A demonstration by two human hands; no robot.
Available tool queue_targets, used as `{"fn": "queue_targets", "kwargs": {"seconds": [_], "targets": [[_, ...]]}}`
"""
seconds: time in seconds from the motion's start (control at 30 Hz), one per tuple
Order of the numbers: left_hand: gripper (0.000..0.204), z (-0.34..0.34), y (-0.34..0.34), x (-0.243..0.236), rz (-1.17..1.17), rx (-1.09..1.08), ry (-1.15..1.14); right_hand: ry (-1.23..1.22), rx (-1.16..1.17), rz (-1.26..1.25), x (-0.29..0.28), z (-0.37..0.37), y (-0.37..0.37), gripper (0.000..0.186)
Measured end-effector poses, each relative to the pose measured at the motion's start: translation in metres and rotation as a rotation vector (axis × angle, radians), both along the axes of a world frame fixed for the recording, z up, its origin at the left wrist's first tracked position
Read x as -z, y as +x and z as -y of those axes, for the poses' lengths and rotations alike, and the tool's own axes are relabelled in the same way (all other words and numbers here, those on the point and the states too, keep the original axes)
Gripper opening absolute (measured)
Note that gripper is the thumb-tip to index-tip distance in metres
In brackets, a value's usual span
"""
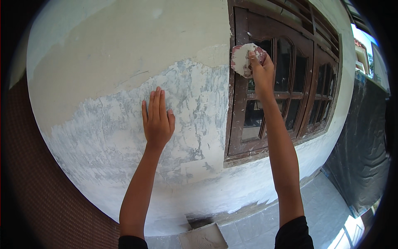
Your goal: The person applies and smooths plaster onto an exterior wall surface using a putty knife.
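My left hand (158, 120) lies flat against the wall (103, 141), fingers stretched upward and thumb apart. It rests on a patch of rough white and grey filler, below the smooth cream paint. Farther right and higher, my right hand (263, 74) grips a putty scraper (241, 59), a flat reddish piece with rounded corners, caked with pale dried filler. My thumb presses on its near face, while the other fingers are mostly hidden behind it. The scraper is in front of the left edge of the brown wooden window (240, 143); whether it touches the frame I cannot tell.
A pale, flat board or tray (203, 237) sits on the grey tiled floor (265, 226) at the wall's foot. Black plastic sheeting (358, 141) hangs on the right. A brown woven-looking surface (45, 178) borders the left. Window bars (313, 18) run above the panes.
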State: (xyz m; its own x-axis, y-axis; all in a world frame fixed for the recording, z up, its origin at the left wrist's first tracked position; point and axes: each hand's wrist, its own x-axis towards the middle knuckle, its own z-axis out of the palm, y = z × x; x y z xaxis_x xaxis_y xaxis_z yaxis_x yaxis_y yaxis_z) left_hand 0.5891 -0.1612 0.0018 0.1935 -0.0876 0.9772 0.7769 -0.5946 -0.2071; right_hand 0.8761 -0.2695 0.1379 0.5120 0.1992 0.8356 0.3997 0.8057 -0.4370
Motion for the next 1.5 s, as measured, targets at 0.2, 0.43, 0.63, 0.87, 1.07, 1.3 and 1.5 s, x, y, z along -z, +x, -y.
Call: {"fn": "queue_targets", "kwargs": {"seconds": [0.2,0.43,0.63,0.87,1.07,1.3,1.5], "targets": [[0.055,0.002,0.002,-0.001,-0.003,0.003,-0.004,-0.003,0.139,0.12,-0.005,-0.015,0.01,0.033],[0.055,-0.003,-0.002,0.001,-0.004,-0.004,-0.002,-0.01,0.336,0.37,-0.013,-0.019,-0.028,0.033],[0.055,0.001,0.003,-0.001,0.001,0.004,0.004,0.065,-0.039,-0.204,-0.008,-0.004,0.019,0.028],[0.052,0.001,-0.002,-0.001,0.003,-0.025,0.011,-0.118,0.369,0.208,-0.02,-0.019,-0.034,0.029],[0.055,0.004,0.005,-0.003,-0.007,-0.008,0.006,0.041,-0.192,-0.18,-0.022,-0.004,0.015,0.025],[0.054,0.002,-0.003,-0.001,-0.008,-0.02,0.003,-0.076,0.418,0.388,-0.019,-0.016,-0.058,0.04],[0.056,0.003,0.006,-0.002,-0.011,-0.005,-0.003,0.023,-0.107,-0.117,-0.014,-0.01,0.024,0.02]]}}
